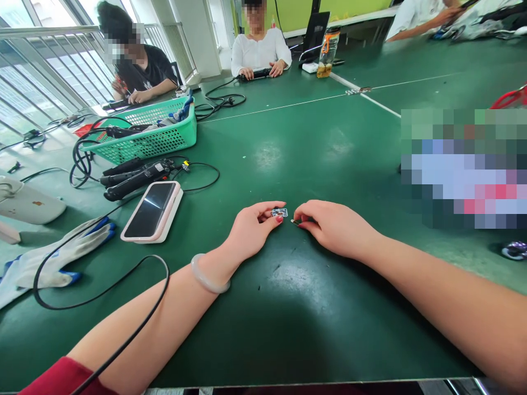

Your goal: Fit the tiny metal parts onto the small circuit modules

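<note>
Between the thumb and fingers of my left hand is a small circuit board, pale with dark components, held just above the green table. My right hand pinches a tiny flat piece with a light tip and a dark greenish body; its exact kind is too small to tell. The two hands face each other, with a narrow gap between the board and the tiny piece. A pale bangle circles my left wrist.
Left of my hands lie a phone, black hair-straightener-like tools, a glove and a looping black cable over my left forearm. Behind stands a green basket. Two people sit across; a bottle stands at the back.
</note>
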The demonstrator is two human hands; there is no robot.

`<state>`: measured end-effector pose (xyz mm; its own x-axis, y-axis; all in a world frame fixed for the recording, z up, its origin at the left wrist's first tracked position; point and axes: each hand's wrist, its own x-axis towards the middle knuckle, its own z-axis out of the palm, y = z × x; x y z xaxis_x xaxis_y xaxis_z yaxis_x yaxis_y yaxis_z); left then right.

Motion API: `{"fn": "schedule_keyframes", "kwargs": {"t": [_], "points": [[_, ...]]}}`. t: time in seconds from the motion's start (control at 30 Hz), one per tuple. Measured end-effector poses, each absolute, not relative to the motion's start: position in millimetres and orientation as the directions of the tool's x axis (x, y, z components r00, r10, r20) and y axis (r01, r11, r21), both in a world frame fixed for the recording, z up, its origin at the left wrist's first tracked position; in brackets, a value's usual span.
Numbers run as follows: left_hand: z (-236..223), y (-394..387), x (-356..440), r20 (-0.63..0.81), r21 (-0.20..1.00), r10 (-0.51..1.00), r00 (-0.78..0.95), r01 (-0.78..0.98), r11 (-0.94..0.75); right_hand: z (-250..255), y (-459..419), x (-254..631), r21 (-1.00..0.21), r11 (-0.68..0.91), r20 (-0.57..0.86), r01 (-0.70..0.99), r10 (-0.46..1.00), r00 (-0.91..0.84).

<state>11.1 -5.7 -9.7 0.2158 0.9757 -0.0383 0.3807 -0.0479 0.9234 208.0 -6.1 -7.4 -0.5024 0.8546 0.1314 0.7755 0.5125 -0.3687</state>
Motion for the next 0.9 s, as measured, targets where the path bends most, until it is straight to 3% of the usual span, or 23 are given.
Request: {"fn": "schedule_keyframes", "kwargs": {"t": [0.33, 0.6, 0.9], "points": [[-7.2, -8.2, 12.2, -0.037, 0.905, 0.975, 0.220, 0.420, -0.061, -10.8, -5.6, 205.2, -0.258, 0.466, 0.158, 0.846, 0.884, -0.439], [-5.7, -11.7, 12.4, -0.054, 0.904, 0.956, 0.288, 0.420, -0.075, -5.0, -7.5, 207.5, -0.400, 0.515, 0.428, 0.758, 0.837, -0.342], [-6.0, -11.4, 12.6, -0.043, 0.880, 0.948, 0.315, 0.461, -0.113, -8.1, -14.6, 198.5, -0.386, 0.563, 0.379, 0.730, 0.819, -0.432]]}}
